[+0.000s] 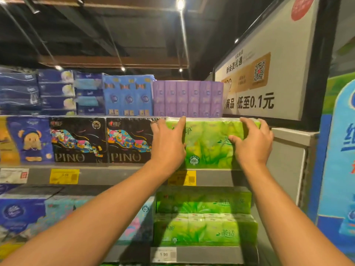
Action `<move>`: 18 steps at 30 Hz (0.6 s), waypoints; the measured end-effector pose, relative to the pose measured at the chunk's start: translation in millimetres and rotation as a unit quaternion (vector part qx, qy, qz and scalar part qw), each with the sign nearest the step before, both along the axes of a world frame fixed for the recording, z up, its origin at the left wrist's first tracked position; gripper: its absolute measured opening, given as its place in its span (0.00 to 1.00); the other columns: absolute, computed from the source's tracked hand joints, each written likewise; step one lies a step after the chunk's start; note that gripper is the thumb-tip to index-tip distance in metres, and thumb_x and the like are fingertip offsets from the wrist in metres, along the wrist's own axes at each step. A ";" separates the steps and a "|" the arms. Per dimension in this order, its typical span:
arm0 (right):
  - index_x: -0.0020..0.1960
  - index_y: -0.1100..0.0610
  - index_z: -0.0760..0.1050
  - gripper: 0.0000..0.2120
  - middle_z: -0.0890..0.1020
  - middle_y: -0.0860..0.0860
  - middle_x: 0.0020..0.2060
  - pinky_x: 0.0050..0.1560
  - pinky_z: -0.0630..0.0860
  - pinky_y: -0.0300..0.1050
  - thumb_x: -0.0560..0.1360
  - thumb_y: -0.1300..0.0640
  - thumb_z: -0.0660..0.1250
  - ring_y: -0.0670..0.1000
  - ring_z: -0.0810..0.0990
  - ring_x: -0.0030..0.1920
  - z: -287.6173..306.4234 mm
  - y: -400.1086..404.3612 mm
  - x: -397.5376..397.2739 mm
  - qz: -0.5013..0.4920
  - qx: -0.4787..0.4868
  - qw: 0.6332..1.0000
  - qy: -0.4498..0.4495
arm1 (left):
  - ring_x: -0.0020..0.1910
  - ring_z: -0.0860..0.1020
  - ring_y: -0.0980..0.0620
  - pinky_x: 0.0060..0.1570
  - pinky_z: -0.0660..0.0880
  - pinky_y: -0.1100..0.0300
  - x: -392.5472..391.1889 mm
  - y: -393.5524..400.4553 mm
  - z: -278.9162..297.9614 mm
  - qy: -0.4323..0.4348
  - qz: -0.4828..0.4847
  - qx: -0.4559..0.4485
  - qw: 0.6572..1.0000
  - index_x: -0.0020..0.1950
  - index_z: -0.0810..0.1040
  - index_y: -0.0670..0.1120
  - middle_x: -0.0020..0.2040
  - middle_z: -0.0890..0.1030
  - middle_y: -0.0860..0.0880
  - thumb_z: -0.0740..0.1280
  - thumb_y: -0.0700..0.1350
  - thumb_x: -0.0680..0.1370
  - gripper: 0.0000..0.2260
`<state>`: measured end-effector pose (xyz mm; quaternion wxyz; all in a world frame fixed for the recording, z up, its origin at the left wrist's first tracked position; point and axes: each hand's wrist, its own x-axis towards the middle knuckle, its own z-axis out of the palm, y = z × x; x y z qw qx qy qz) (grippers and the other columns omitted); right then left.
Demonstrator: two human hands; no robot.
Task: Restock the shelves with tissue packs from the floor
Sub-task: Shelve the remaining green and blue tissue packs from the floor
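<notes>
We have both hands on a green tissue pack (209,144) standing at the right end of the middle shelf (123,176). Our left hand (169,143) lies flat on its left part, fingers straight and reaching its top edge, a wide grip. Our right hand (253,143) curls over its top right corner, thumb on the front face, holding it. Just left of the pack stands a black PINO pack (130,141). More green packs (203,217) sit stacked on the shelf below.
</notes>
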<state>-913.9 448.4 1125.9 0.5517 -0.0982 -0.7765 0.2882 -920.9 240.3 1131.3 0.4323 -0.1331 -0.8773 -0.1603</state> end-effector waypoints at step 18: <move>0.76 0.47 0.61 0.38 0.55 0.58 0.78 0.74 0.59 0.52 0.71 0.49 0.74 0.59 0.57 0.77 -70.8 -74.2 44.5 0.068 0.052 0.990 -0.114 | 0.66 0.72 0.42 0.66 0.69 0.51 21.3 -64.1 -81.2 -0.029 -0.123 0.029 0.992 0.68 0.75 0.49 0.72 0.67 0.44 0.75 0.47 0.68 0.28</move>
